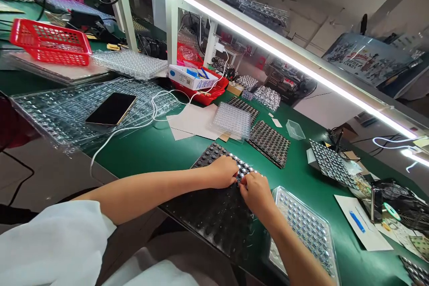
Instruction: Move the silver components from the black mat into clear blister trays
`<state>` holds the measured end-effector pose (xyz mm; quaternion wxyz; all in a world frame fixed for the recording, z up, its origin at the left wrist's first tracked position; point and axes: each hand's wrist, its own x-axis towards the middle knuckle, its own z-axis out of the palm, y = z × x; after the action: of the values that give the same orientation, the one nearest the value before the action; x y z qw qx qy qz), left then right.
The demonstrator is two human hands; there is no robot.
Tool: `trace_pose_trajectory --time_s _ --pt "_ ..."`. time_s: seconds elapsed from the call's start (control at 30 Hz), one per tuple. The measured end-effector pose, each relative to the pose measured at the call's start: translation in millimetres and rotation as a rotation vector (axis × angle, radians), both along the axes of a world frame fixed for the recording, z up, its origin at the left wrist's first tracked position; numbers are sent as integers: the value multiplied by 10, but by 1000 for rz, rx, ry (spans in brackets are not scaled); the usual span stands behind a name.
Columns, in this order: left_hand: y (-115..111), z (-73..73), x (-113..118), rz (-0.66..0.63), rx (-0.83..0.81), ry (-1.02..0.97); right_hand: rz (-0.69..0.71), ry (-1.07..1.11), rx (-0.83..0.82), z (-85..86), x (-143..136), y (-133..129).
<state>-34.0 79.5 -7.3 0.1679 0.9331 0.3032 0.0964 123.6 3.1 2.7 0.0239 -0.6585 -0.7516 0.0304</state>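
Note:
A black tray (208, 155) with rows of small round parts lies at the front edge of the green table, partly covered by my hands. Beside it, nearer my body, is a dark mat (214, 219). My left hand (225, 171) is closed over the tray's rows, its fingertips pinched on something too small to make out. Close to it on the right, my right hand (255, 190) has its fingers pressed together at the same row; what they hold is hidden. A clear plastic tray (303, 221) of round silvery parts sits under my right forearm.
Behind stand more dark trays (270, 143), a clear tray (232, 119) and a red basket (201, 97) with a white box. Left are a phone (111, 108) on plastic sheets and a white cable (127, 128). A blue tool (357, 221) lies on paper at right.

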Motion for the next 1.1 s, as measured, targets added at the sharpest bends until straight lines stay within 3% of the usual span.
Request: trace_pose_trajectory --time_s 0.17,0.33,0.47,0.6,0.7,0.83,1.1 --pt "-25 -50 16 -17 47 -14 -64 223 102 168 277 -350" --pt "7 -81 0 -11 -39 -85 -304 445 71 307 988 -836" --pt "88 -82 -7 26 -180 -94 -459 470 -13 226 1522 -1273" --pt "57 24 75 53 -235 -98 -465 433 -43 83 1675 -1517" --pt "-113 155 278 17 -252 -139 -409 342 -51 1 1599 -1505" --pt "-433 256 712 -124 -299 -176 -431 209 -76 -58 1491 -1370" --pt "-841 100 1559 -229 -316 -7 -520 161 -20 -76 1514 -1329"
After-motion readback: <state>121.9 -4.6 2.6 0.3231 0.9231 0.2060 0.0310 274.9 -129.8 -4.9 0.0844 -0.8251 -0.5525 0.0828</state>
